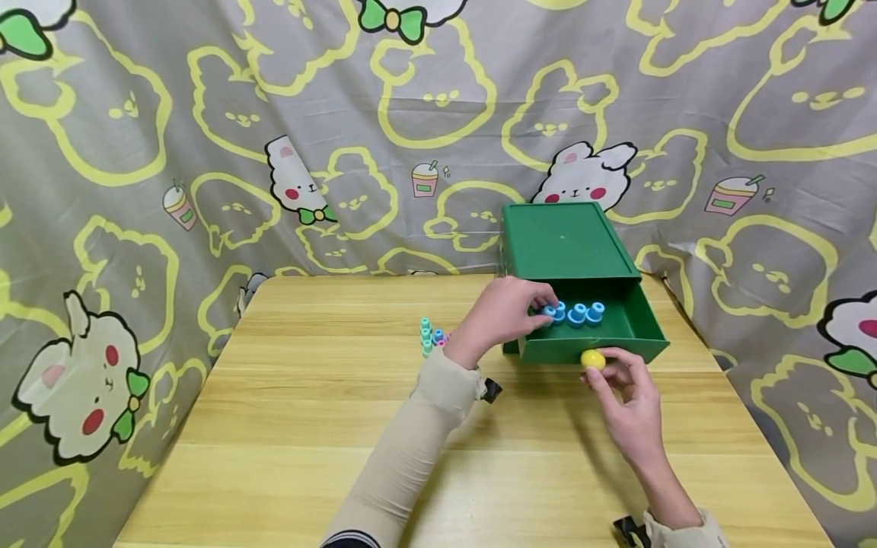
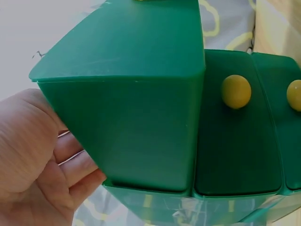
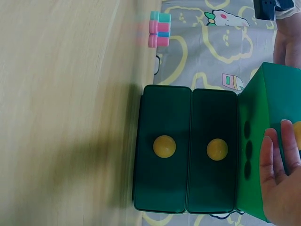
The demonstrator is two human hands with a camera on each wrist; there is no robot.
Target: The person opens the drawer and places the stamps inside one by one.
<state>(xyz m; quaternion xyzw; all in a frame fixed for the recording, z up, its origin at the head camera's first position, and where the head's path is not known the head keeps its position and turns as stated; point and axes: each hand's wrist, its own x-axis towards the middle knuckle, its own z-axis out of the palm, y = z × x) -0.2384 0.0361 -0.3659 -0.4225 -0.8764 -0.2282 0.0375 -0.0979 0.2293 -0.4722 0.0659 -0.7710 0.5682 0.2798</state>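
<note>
A green drawer cabinet (image 1: 569, 240) stands on the table with its top drawer (image 1: 633, 316) pulled out. Several small blue pegs (image 1: 578, 313), with round hollow tops, stand inside the drawer. My left hand (image 1: 503, 312) reaches over the drawer's left side, thumb and forefinger around the leftmost blue peg (image 1: 550, 312). In the left wrist view that hand (image 2: 42, 155) is beside the drawer, its fingertips partly hidden. My right hand (image 1: 630, 403) pinches the yellow knob (image 1: 592, 360) on the drawer front; the right wrist view shows its fingers (image 3: 266, 160) against that front.
Left of the cabinet, small green pegs (image 1: 425, 335) stand on the wooden table (image 1: 308, 426) beside blue and pink ones, partly hidden by my left arm. Two lower drawers (image 3: 164, 188) are closed, each with a yellow knob (image 3: 164, 146). A patterned curtain (image 1: 342, 99) hangs behind.
</note>
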